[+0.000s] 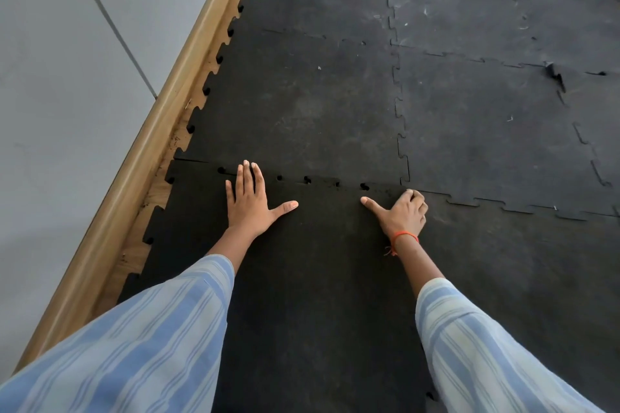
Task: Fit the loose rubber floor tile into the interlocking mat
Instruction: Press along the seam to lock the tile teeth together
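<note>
Left hand [248,203] pressed flat, fingers spread, on the loose tile [302,278]; right hand [404,211] — fingers curled, thumb out — at its seam with the mat [302,94].

We see the loose tile [302,278] lying nearest us on the floor, its far edge meeting the near edge of the interlocking mat [335,104], which stretches away ahead and to the right. On that tile rest both hands, the left hand [248,204] flat near the far edge and the right hand [404,211] to its right, fingers curled at the tile's far right corner where the seams meet. To the left of tile and mat runs a baseboard [134,171], with the wall [60,94] beyond it on the left.
</note>
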